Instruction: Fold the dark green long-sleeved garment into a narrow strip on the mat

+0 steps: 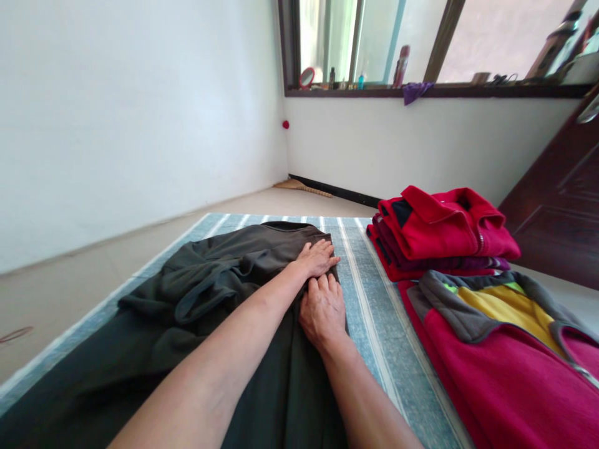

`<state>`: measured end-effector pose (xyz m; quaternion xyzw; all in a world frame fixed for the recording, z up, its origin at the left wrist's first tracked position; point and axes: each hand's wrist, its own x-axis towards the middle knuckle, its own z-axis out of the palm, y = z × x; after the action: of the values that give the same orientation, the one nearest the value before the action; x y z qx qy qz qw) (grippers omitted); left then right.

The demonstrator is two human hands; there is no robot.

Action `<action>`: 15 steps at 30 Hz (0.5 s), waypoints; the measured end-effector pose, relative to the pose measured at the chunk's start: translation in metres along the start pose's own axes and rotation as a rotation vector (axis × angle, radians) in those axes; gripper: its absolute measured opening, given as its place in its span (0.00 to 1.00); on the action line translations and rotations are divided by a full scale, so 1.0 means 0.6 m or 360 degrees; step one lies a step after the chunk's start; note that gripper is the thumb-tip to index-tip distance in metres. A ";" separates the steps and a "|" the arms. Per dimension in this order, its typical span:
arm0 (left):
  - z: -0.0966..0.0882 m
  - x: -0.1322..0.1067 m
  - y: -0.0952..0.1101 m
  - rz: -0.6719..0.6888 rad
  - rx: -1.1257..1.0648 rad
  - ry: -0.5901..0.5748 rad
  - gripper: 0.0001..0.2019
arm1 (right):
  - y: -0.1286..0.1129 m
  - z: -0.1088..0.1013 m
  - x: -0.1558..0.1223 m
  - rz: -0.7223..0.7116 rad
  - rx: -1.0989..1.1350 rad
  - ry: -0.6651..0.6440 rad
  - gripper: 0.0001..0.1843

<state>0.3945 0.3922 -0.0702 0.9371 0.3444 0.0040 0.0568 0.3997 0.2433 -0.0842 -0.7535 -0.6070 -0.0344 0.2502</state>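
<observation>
Two open hands, no pinch: left hand [318,259] and right hand [322,313] lie flat, fingers slightly spread, on the dark green garment [243,262], atop the striped blue mat [369,312]; pressure seemingly pins its folds, beside the folded red jackets [444,227].

A white wall [131,112] filled the view at 10 o'clock and met a second white wall [421,146] at a corner near 12 o'clock, where a small red ball [285,125] clung. A black skirting strip [333,191] ran along the foot of that second wall, with a straw broom [302,186] lying on the floor beside it. Pale floor [56,312] spread out at 9 o'clock. Daylight came through a large window [496,37] at 1 o'clock. Its dark sill [449,91] held a round mirror [307,77], bottles [332,78] and a spray can [401,66], and a purple cloth [416,92] hung over its edge. A dark wooden door [552,212] stood at 3 o'clock.
</observation>
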 end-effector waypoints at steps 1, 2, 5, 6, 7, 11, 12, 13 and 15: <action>0.000 0.001 -0.002 0.0001 -0.0006 -0.0003 0.25 | 0.000 0.000 0.000 0.0001 -0.0001 -0.0002 0.17; -0.002 0.003 -0.002 0.0001 -0.0010 0.0000 0.25 | 0.000 0.001 -0.001 0.0001 -0.0004 -0.0004 0.17; -0.012 0.002 -0.001 0.0034 -0.0014 0.0044 0.23 | 0.001 0.002 -0.002 0.0007 -0.0030 -0.0017 0.18; -0.018 0.000 0.000 0.0052 -0.0012 0.0073 0.22 | 0.001 0.002 -0.002 0.0010 -0.0041 -0.0020 0.18; -0.025 -0.004 0.001 0.0070 -0.0007 0.0110 0.21 | 0.000 0.002 -0.003 0.0012 -0.0050 -0.0023 0.18; -0.057 -0.042 -0.003 0.0115 0.0030 0.0253 0.18 | 0.000 0.002 -0.004 0.0009 -0.0065 -0.0021 0.19; -0.066 -0.059 -0.009 0.0119 0.0041 0.0268 0.17 | 0.000 0.002 -0.004 0.0010 -0.0065 -0.0018 0.18; -0.074 -0.078 -0.016 0.0124 0.0053 0.0281 0.16 | 0.000 0.002 -0.004 0.0009 -0.0065 -0.0015 0.18; -0.088 -0.127 -0.036 0.0130 0.0081 0.0317 0.15 | 0.001 0.003 -0.005 0.0000 -0.0062 -0.0013 0.17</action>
<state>0.3198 0.3649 -0.0176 0.9465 0.3097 0.0907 -0.0016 0.3991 0.2412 -0.0868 -0.7584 -0.6071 -0.0433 0.2330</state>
